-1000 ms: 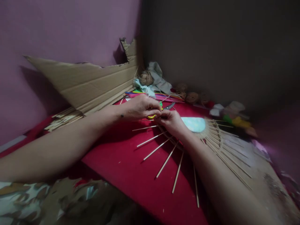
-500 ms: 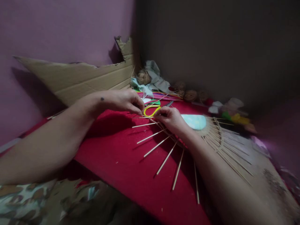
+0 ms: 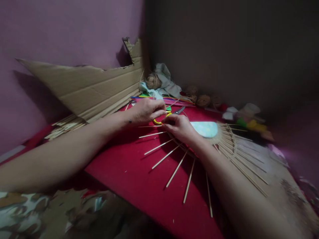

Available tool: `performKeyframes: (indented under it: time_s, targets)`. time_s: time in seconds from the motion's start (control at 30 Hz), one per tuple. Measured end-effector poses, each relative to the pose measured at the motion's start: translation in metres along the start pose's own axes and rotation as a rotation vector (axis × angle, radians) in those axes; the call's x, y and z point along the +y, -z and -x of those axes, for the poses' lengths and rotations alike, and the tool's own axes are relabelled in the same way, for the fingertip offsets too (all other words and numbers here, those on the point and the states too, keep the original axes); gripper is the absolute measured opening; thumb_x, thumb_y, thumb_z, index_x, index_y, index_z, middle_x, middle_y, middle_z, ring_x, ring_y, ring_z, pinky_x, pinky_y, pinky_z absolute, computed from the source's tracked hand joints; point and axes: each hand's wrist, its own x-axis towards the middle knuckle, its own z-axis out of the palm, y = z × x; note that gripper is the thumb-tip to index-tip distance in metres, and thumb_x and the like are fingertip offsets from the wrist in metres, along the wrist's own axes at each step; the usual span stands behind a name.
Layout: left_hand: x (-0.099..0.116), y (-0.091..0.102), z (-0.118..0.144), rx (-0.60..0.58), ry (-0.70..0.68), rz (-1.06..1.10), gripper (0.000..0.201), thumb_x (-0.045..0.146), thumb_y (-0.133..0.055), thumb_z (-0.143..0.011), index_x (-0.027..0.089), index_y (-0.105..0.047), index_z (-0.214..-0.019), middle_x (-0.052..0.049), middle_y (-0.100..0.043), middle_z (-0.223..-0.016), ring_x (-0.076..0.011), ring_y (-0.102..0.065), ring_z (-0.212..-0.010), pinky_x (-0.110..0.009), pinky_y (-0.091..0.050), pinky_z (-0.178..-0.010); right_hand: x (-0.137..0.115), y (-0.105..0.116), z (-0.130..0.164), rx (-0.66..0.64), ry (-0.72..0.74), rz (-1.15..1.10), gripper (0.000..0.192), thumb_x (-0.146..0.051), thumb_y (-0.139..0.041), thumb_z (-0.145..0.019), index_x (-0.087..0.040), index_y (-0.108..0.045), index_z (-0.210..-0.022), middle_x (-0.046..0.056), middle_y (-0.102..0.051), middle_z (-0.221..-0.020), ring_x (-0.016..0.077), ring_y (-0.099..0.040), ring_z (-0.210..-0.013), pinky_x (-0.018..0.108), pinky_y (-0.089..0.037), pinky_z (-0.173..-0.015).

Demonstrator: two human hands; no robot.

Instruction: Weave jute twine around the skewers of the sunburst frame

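A half-round piece with a pale blue-green centre (image 3: 204, 129) and thin wooden sticks (image 3: 177, 169) fanning out from it lies on the red cloth (image 3: 119, 159). Brown cord runs between the sticks in an arc, partly under my right hand (image 3: 179, 127). That hand pinches the piece's left edge, fingers bent around the stick-and-cord weave. Just beyond it, my left hand (image 3: 149, 110) is closed in a pinch; whatever is between its fingertips is too small to make out. Scissors (image 3: 178, 111) with yellow handles lie behind both hands, partly covered by them.
A torn cardboard sheet (image 3: 99, 86) leans on the wall at left, with flat strips (image 3: 66, 126) by its foot. Behind the hands are twine balls (image 3: 153, 81), grey cloth (image 3: 169, 87) and coloured sticks (image 3: 179, 101). A bare board (image 3: 281, 172) shows at right.
My left hand has moved right and slightly up, closer to my right hand, covering more of the scissors' yellow handle. My right hand stays at the weave's edge.
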Motion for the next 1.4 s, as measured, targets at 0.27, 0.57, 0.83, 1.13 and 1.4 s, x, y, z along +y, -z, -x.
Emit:
performKeyframes:
  time_s: [0.27,0.57,0.83,1.13,1.4]
  targets:
    - [-0.018,0.051,0.002,-0.563,0.033,0.316,0.023,0.039,-0.058,-0.078,0.020,-0.070,-0.073,0.002,-0.058,-0.054,-0.0097,-0.052,-0.051,-0.019,-0.038,-0.050,0.011,0.000,-0.002,0.058,-0.125,-0.243,0.005,-0.019,-0.062,-0.068,-0.016,-0.065,-0.071,-0.001,-0.060,-0.062,0.0116,-0.049,-0.058,0.024,-0.038,-0.056]
    - [-0.041,0.063,0.007,-0.733,0.123,0.256,0.020,0.035,-0.061,-0.072,0.020,-0.073,-0.076,0.001,-0.068,-0.065,-0.0132,-0.060,-0.065,-0.020,-0.044,-0.060,0.017,0.005,-0.004,0.114,-0.120,-0.229,0.004,-0.018,-0.060,-0.068,-0.017,-0.064,-0.070,-0.002,-0.058,-0.060,0.0114,-0.048,-0.056,0.024,-0.037,-0.054]
    - [-0.034,0.071,0.009,-0.710,0.154,0.277,0.019,0.034,-0.062,-0.075,0.018,-0.071,-0.076,0.002,-0.064,-0.065,-0.0123,-0.055,-0.065,-0.020,-0.042,-0.060,0.028,0.004,-0.006,0.132,-0.094,-0.234,0.006,-0.020,-0.060,-0.067,-0.017,-0.064,-0.069,-0.002,-0.057,-0.060,0.0116,-0.048,-0.058,0.024,-0.036,-0.054]
    - [-0.034,0.037,0.008,-0.864,0.152,0.356,0.012,0.033,-0.066,-0.070,0.027,-0.076,-0.075,0.001,-0.070,-0.063,-0.0136,-0.060,-0.057,-0.019,-0.040,-0.053,0.014,0.017,-0.003,0.178,-0.126,-0.264,0.005,-0.018,-0.061,-0.066,-0.016,-0.063,-0.070,-0.003,-0.055,-0.060,0.0105,-0.046,-0.058,0.025,-0.036,-0.056]
    - [-0.015,0.053,0.012,-0.923,0.036,0.333,0.019,0.036,-0.060,-0.079,0.028,-0.075,-0.086,-0.002,-0.073,-0.076,-0.0156,-0.065,-0.068,-0.021,-0.046,-0.060,0.025,0.012,-0.006,0.169,-0.099,-0.188,0.009,-0.016,-0.059,-0.069,-0.016,-0.066,-0.074,-0.001,-0.060,-0.064,0.0120,-0.050,-0.060,0.026,-0.038,-0.058]
